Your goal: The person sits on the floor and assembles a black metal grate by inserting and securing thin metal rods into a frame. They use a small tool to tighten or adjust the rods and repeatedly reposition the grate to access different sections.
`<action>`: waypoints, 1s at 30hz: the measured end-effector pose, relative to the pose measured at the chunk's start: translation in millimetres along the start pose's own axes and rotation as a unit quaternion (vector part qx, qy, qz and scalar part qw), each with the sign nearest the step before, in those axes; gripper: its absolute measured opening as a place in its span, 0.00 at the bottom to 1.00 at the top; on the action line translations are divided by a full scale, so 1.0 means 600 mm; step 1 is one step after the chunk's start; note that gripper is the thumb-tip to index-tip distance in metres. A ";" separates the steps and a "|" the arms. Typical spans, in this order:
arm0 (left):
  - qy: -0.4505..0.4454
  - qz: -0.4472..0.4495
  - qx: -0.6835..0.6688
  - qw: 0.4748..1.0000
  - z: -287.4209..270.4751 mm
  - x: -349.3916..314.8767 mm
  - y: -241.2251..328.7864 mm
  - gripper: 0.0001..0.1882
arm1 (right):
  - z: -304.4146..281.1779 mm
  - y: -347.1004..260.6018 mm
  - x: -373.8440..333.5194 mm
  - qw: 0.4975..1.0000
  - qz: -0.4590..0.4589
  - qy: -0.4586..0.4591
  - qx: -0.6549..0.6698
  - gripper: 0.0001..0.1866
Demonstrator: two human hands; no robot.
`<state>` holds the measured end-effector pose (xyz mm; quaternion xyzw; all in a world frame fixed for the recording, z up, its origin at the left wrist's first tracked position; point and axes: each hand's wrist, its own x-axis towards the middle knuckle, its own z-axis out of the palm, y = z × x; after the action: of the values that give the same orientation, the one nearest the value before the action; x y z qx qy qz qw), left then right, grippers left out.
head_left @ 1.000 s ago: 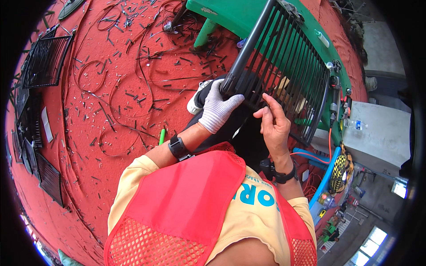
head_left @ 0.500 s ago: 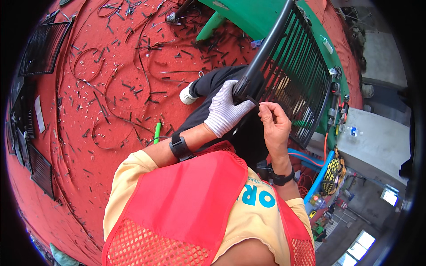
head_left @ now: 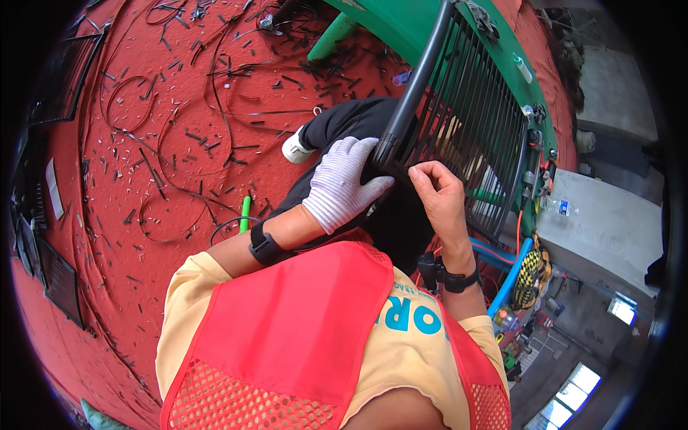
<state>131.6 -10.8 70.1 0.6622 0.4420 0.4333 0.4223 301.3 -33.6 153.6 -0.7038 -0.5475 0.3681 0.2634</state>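
Observation:
A black slatted frame (head_left: 418, 75) with a thick tubular rail stands tilted in front of me, its near corner between my hands. My left hand (head_left: 341, 180), in a whitish knit glove, is closed round that corner, thumb pointing right. My bare right hand (head_left: 443, 199) is just right of it, thumb and forefinger pinched together at a short dark strip (head_left: 398, 170). One end of this strip lies by the left thumb at the rail's end. How it joins the frame is too dark to tell.
The frame rests near a green table (head_left: 394, 20) holding a small bottle (head_left: 522, 69) and tools. Black offcuts and loose strips litter the red floor covering (head_left: 172, 215). More slatted panels (head_left: 61, 279) lie at far left. A grey bench (head_left: 609, 229) with a water bottle stands right.
The frame's near corner and both hands have shifted slightly left and down in view. My right fingers have drawn a little away from the left thumb, still pinched at the strip.

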 end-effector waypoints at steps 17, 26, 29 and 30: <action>0.041 0.080 -0.075 0.993 -0.020 -0.005 0.000 0.16 | 0.014 -0.007 0.010 0.999 -0.003 -0.018 -0.047 0.10; 0.028 0.019 -0.136 0.990 -0.008 -0.001 -0.003 0.13 | 0.028 0.003 0.009 0.986 -0.090 0.034 -0.139 0.08; 0.027 0.019 -0.134 0.990 -0.009 0.000 -0.001 0.12 | 0.034 0.004 0.009 0.982 -0.111 0.048 -0.148 0.08; 0.025 0.023 -0.128 0.991 -0.010 0.001 0.000 0.12 | 0.036 0.003 0.009 0.977 -0.134 0.051 -0.161 0.08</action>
<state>126.2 -9.4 71.9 0.6015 0.3782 0.5124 0.4822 285.4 -29.3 138.2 -0.6752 -0.6745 0.2003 0.2213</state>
